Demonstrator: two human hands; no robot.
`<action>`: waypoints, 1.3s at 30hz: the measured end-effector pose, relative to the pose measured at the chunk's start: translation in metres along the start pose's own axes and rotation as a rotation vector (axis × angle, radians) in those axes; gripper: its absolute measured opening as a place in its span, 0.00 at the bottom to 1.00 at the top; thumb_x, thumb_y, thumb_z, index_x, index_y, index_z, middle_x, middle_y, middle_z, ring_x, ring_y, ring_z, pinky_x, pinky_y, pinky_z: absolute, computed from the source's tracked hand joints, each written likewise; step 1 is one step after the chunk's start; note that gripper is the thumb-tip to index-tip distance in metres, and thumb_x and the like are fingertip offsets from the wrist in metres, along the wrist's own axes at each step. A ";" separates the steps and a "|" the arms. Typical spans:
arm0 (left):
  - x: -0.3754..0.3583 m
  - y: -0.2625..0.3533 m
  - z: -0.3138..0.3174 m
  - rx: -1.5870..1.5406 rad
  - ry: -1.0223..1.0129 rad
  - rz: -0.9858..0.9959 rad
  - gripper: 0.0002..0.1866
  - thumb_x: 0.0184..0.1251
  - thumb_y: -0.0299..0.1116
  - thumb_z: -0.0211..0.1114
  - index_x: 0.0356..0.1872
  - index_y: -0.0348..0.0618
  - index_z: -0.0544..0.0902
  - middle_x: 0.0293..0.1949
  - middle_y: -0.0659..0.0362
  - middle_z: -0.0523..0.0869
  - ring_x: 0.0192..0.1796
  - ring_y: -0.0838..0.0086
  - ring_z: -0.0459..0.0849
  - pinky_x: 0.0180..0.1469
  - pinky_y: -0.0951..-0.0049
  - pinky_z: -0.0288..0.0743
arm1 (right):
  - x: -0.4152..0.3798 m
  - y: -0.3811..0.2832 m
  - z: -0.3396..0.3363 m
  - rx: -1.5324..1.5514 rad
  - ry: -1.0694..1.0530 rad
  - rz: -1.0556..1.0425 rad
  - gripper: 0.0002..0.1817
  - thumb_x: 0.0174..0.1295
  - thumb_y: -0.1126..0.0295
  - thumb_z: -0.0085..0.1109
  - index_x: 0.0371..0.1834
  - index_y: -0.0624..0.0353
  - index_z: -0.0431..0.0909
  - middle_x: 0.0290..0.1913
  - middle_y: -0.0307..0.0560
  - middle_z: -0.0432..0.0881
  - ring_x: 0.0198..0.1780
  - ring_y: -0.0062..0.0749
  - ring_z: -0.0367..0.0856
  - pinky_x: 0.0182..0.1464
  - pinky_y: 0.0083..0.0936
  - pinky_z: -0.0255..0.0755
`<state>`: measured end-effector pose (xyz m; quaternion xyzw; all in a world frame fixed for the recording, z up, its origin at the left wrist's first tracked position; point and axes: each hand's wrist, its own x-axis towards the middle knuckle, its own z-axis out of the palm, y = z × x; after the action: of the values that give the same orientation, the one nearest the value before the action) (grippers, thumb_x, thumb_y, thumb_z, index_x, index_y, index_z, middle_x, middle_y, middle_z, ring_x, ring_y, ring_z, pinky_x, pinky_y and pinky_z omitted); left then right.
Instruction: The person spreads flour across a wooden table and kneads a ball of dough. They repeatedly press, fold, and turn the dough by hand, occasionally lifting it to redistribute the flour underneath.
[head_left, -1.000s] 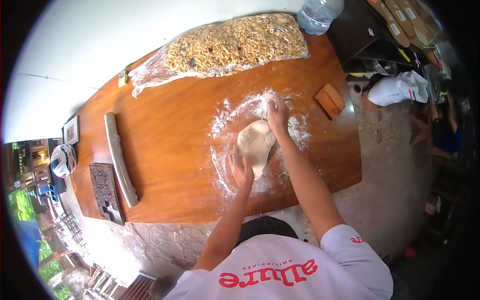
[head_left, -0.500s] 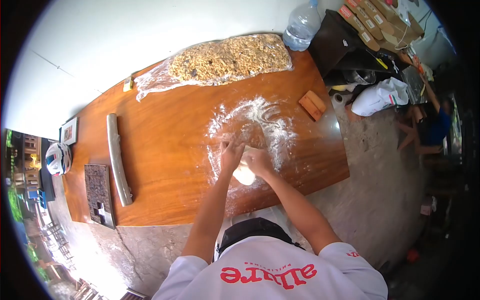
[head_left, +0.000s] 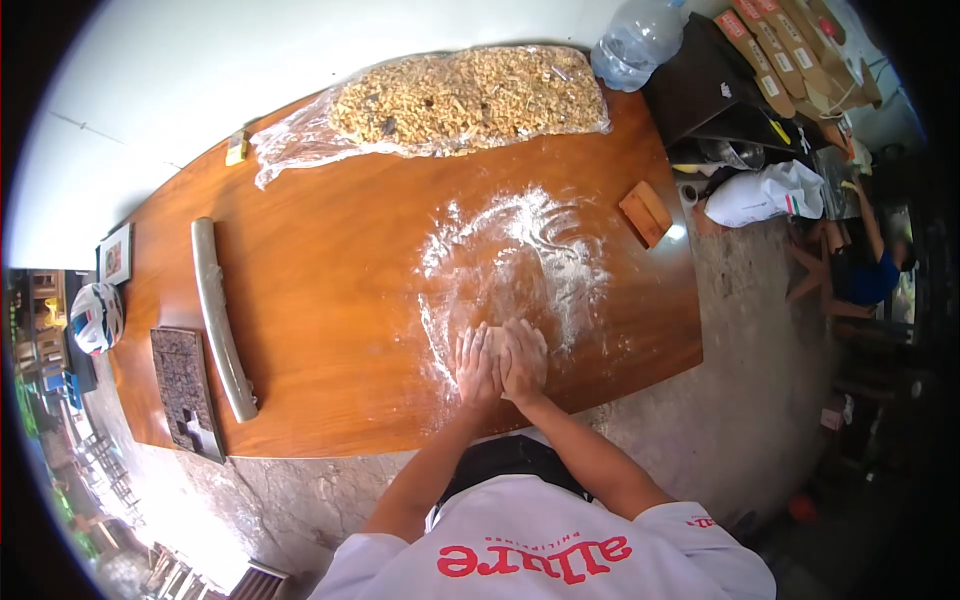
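Side by side near the table's front edge, my left hand (head_left: 478, 365) and my right hand (head_left: 522, 362) lie flat with fingers stretched forward. Both press on pale dough (head_left: 497, 340), most of which is hidden beneath them; a little shows between the hands. White flour (head_left: 535, 225) is scattered in a rough ring on the brown wooden table (head_left: 330, 260), mostly beyond and around the hands.
A plastic bag of crumbly food (head_left: 470, 100) lies at the back, beside a water bottle (head_left: 635, 50). Leftward are a long roll (head_left: 220, 320), a dark board (head_left: 185, 390) and a helmet (head_left: 97, 318). A wooden block (head_left: 646, 214) sits right. Another person (head_left: 875, 280) is far right.
My hands have moved nearer to my body and gone from gripping the dough with bent fingers to lying flat on it. The view has shifted slightly.
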<state>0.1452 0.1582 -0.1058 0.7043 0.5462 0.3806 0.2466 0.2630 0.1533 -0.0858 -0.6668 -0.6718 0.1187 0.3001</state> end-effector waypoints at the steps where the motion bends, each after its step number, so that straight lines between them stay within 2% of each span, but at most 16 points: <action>1: 0.020 0.001 -0.002 0.104 -0.059 0.013 0.26 0.75 0.38 0.51 0.70 0.37 0.71 0.72 0.47 0.71 0.76 0.45 0.63 0.78 0.43 0.49 | 0.009 0.002 0.003 -0.001 -0.019 0.020 0.25 0.74 0.60 0.44 0.69 0.60 0.73 0.68 0.59 0.74 0.71 0.55 0.69 0.73 0.54 0.57; 3: 0.053 -0.009 0.005 0.279 -0.212 -0.036 0.29 0.75 0.41 0.49 0.73 0.39 0.68 0.75 0.49 0.66 0.79 0.47 0.58 0.80 0.43 0.42 | 0.053 0.005 0.006 -0.194 -0.104 0.097 0.26 0.73 0.61 0.43 0.73 0.55 0.69 0.74 0.60 0.66 0.76 0.58 0.59 0.77 0.56 0.47; 6: 0.112 -0.017 0.011 0.381 -0.241 -0.104 0.30 0.76 0.41 0.46 0.76 0.41 0.64 0.78 0.50 0.63 0.81 0.51 0.54 0.81 0.46 0.37 | 0.119 0.014 0.019 -0.300 -0.220 0.154 0.30 0.73 0.60 0.42 0.78 0.50 0.63 0.79 0.59 0.56 0.81 0.60 0.48 0.78 0.58 0.41; 10: 0.170 -0.035 0.021 0.415 -0.188 -0.171 0.28 0.78 0.40 0.43 0.76 0.44 0.65 0.78 0.51 0.63 0.82 0.54 0.53 0.81 0.48 0.37 | 0.187 0.028 0.042 -0.260 -0.236 0.130 0.31 0.71 0.60 0.43 0.79 0.48 0.60 0.80 0.59 0.53 0.82 0.60 0.45 0.79 0.59 0.40; 12: 0.193 -0.036 0.021 0.355 -0.133 -0.215 0.27 0.79 0.39 0.41 0.75 0.44 0.66 0.78 0.52 0.63 0.81 0.55 0.53 0.81 0.49 0.37 | 0.215 0.031 0.044 -0.194 -0.221 0.049 0.32 0.70 0.60 0.44 0.79 0.48 0.60 0.80 0.59 0.52 0.81 0.61 0.47 0.78 0.61 0.43; 16: 0.202 -0.045 0.029 0.264 0.017 -0.196 0.25 0.81 0.41 0.41 0.71 0.44 0.73 0.75 0.51 0.69 0.80 0.54 0.58 0.81 0.51 0.43 | 0.250 0.040 0.056 -0.044 -0.030 -0.099 0.27 0.68 0.62 0.50 0.71 0.52 0.70 0.74 0.59 0.63 0.76 0.58 0.58 0.75 0.56 0.53; 17: 0.197 -0.042 0.030 0.287 0.069 -0.144 0.24 0.81 0.42 0.42 0.67 0.44 0.77 0.71 0.50 0.74 0.74 0.52 0.67 0.77 0.51 0.53 | 0.252 0.039 0.056 0.064 0.065 -0.142 0.20 0.67 0.66 0.52 0.62 0.56 0.77 0.69 0.58 0.70 0.73 0.57 0.64 0.74 0.53 0.56; 21: 0.155 -0.017 0.024 0.132 0.080 -0.199 0.22 0.80 0.41 0.46 0.62 0.38 0.79 0.60 0.44 0.78 0.61 0.49 0.75 0.65 0.50 0.66 | 0.254 0.060 0.045 0.410 0.254 -0.080 0.12 0.67 0.72 0.52 0.48 0.61 0.82 0.58 0.59 0.80 0.66 0.54 0.73 0.72 0.48 0.60; 24: 0.091 0.012 0.021 0.069 0.202 -0.287 0.20 0.79 0.42 0.49 0.57 0.37 0.80 0.56 0.41 0.78 0.56 0.47 0.76 0.60 0.49 0.68 | 0.221 0.080 -0.001 0.346 0.198 0.192 0.13 0.65 0.76 0.54 0.51 0.61 0.82 0.56 0.56 0.82 0.61 0.51 0.77 0.66 0.40 0.70; 28: 0.067 0.008 0.016 0.021 0.241 -0.519 0.21 0.80 0.45 0.48 0.51 0.36 0.81 0.52 0.43 0.79 0.58 0.51 0.74 0.61 0.53 0.68 | 0.167 0.067 0.008 0.387 0.000 0.024 0.13 0.64 0.75 0.56 0.50 0.61 0.82 0.53 0.56 0.83 0.58 0.52 0.79 0.62 0.41 0.73; 30: 0.084 -0.008 0.016 -0.017 0.371 -0.469 0.21 0.80 0.46 0.50 0.48 0.37 0.81 0.48 0.46 0.79 0.53 0.55 0.76 0.57 0.54 0.71 | 0.145 0.049 0.011 0.316 -0.076 -0.037 0.12 0.62 0.75 0.58 0.48 0.61 0.82 0.51 0.56 0.84 0.55 0.53 0.80 0.61 0.42 0.73; 31: 0.104 0.001 0.006 -0.211 0.348 -0.532 0.22 0.79 0.48 0.52 0.48 0.37 0.82 0.48 0.46 0.81 0.51 0.56 0.79 0.56 0.56 0.72 | 0.141 0.044 0.002 0.311 -0.080 -0.048 0.12 0.62 0.75 0.58 0.48 0.61 0.82 0.51 0.56 0.84 0.55 0.53 0.80 0.61 0.42 0.73; 33: 0.124 -0.003 0.001 -0.411 0.323 -0.587 0.23 0.79 0.50 0.53 0.48 0.37 0.83 0.47 0.45 0.83 0.50 0.57 0.81 0.54 0.57 0.74 | 0.134 0.027 -0.022 0.290 -0.402 -0.014 0.12 0.60 0.74 0.60 0.47 0.60 0.83 0.51 0.55 0.84 0.56 0.51 0.80 0.61 0.42 0.73; 35: 0.130 -0.019 0.009 -0.214 0.016 -0.492 0.22 0.78 0.49 0.55 0.50 0.37 0.83 0.44 0.46 0.87 0.47 0.58 0.86 0.51 0.61 0.76 | 0.102 0.016 -0.032 0.231 -0.346 -0.076 0.11 0.58 0.75 0.61 0.44 0.59 0.83 0.49 0.52 0.85 0.56 0.50 0.80 0.60 0.40 0.74; 38: 0.114 -0.003 -0.014 -0.183 -0.199 -0.462 0.22 0.78 0.47 0.56 0.53 0.36 0.82 0.42 0.45 0.89 0.47 0.58 0.88 0.49 0.62 0.77 | 0.064 0.011 -0.051 0.146 -0.262 -0.163 0.10 0.58 0.74 0.62 0.44 0.59 0.83 0.44 0.52 0.86 0.52 0.47 0.84 0.54 0.37 0.77; 39: 0.108 0.007 -0.020 -0.193 -0.197 -0.454 0.22 0.78 0.47 0.56 0.53 0.36 0.82 0.42 0.45 0.89 0.47 0.58 0.88 0.49 0.62 0.77 | 0.067 0.010 -0.059 0.247 -0.276 0.045 0.11 0.61 0.74 0.60 0.46 0.60 0.82 0.43 0.53 0.86 0.49 0.47 0.85 0.52 0.37 0.78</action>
<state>0.1458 0.2584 -0.0600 0.5706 0.6247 0.2953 0.4438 0.3084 0.2046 -0.0284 -0.6170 -0.6718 0.2976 0.2819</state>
